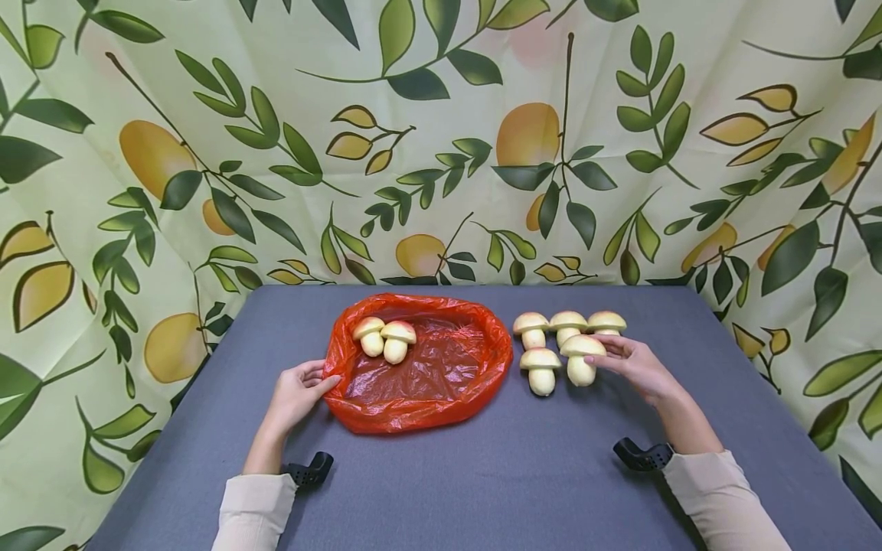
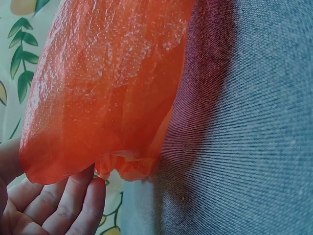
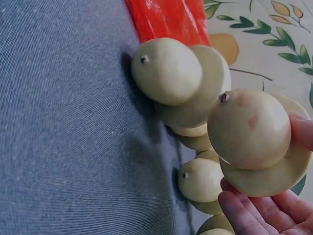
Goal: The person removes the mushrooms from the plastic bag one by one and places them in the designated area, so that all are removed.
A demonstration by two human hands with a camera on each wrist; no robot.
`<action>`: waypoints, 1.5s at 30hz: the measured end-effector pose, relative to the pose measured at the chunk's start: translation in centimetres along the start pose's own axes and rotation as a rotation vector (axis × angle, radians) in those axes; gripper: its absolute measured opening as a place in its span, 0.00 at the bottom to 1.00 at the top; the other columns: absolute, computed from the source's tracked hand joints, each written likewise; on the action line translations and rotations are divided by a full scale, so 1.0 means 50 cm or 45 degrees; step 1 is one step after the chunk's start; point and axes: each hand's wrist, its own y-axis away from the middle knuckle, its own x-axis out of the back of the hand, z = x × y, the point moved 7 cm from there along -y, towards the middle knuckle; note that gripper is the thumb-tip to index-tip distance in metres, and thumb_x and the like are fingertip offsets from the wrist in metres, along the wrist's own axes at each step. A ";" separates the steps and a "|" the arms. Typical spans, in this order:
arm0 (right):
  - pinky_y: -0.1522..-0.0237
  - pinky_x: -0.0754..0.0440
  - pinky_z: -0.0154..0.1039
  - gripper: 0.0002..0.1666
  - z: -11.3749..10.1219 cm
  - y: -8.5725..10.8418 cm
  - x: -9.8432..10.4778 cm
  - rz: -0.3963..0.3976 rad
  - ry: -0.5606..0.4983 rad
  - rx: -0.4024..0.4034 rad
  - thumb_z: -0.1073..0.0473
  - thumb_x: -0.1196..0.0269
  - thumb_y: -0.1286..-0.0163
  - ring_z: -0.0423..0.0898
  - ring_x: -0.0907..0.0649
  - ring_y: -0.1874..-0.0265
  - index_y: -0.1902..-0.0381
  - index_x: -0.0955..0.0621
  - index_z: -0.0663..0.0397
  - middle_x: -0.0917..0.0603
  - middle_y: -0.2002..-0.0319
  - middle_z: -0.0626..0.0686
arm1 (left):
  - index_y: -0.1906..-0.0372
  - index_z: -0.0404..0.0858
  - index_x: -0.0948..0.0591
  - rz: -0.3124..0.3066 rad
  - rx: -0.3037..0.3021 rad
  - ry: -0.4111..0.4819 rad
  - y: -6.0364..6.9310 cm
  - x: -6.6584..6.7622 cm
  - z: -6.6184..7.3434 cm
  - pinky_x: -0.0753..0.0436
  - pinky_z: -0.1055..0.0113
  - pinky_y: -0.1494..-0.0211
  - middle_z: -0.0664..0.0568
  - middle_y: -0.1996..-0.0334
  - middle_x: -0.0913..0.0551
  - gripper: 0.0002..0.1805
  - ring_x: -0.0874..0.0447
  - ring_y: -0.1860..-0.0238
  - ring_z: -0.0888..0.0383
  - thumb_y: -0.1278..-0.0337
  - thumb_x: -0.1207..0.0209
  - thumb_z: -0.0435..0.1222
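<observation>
In the head view a red plastic bag [image 1: 413, 413] lies with its mouth open and its rim rolled down. Two toy mushrooms [image 1: 396, 342], pale with pinkish caps, rest inside it toward the left. My left hand [image 1: 298, 392] pinches the bag's left rim between thumb and fingers; in the left wrist view the fingers [image 2: 66, 203] sit under the folded plastic. To the right of the bag, my right hand [image 1: 637, 367] grips a mushroom [image 3: 254, 132] by its cap, held off the cloth in the right wrist view. Another mushroom [image 1: 540, 371] stands just left of it.
Behind the held mushroom, a row of mushrooms [image 1: 568, 323] stands near the bag's right side. Everything lies on a grey-blue cloth-covered table [image 1: 475, 490]. A leaf-and-fruit patterned curtain [image 1: 441, 153] hangs at the table's back and sides.
</observation>
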 end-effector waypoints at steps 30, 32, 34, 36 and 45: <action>0.57 0.23 0.24 0.40 0.054 -0.025 -0.013 -0.052 0.091 -0.065 0.54 0.38 0.33 0.20 0.25 0.61 0.32 0.37 0.73 0.21 0.42 0.58 | 0.45 0.26 0.23 -0.004 0.006 0.008 -0.001 -0.001 0.004 0.24 0.85 0.61 0.32 0.53 0.15 0.23 0.24 0.68 0.80 0.42 0.37 0.34; 0.57 0.23 0.24 0.41 0.058 -0.026 -0.013 -0.061 0.097 -0.080 0.53 0.38 0.33 0.20 0.25 0.61 0.32 0.38 0.73 0.23 0.40 0.63 | 0.45 0.26 0.23 -0.004 0.006 0.004 -0.001 -0.002 0.004 0.25 0.86 0.61 0.33 0.53 0.15 0.23 0.24 0.68 0.80 0.42 0.37 0.34; 0.57 0.24 0.23 0.44 0.063 -0.027 -0.011 -0.070 0.103 -0.081 0.50 0.37 0.34 0.20 0.25 0.61 0.32 0.38 0.74 0.24 0.39 0.66 | 0.45 0.26 0.22 -0.003 0.006 0.000 -0.001 -0.002 0.005 0.25 0.86 0.61 0.33 0.53 0.15 0.23 0.23 0.67 0.79 0.42 0.37 0.35; 0.57 0.24 0.23 0.47 0.066 -0.028 -0.010 -0.077 0.101 -0.074 0.47 0.35 0.37 0.21 0.25 0.61 0.32 0.38 0.74 0.23 0.40 0.66 | 0.45 0.26 0.22 -0.002 0.007 -0.007 0.000 -0.001 0.005 0.25 0.86 0.61 0.33 0.53 0.15 0.23 0.23 0.67 0.78 0.42 0.37 0.35; 0.57 0.25 0.22 0.45 0.061 -0.026 -0.016 -0.043 0.100 -0.081 0.48 0.35 0.36 0.20 0.26 0.61 0.33 0.37 0.72 0.27 0.37 0.70 | 0.45 0.25 0.23 0.004 0.007 -0.001 0.002 0.001 0.006 0.25 0.86 0.61 0.32 0.53 0.16 0.22 0.22 0.66 0.77 0.42 0.37 0.34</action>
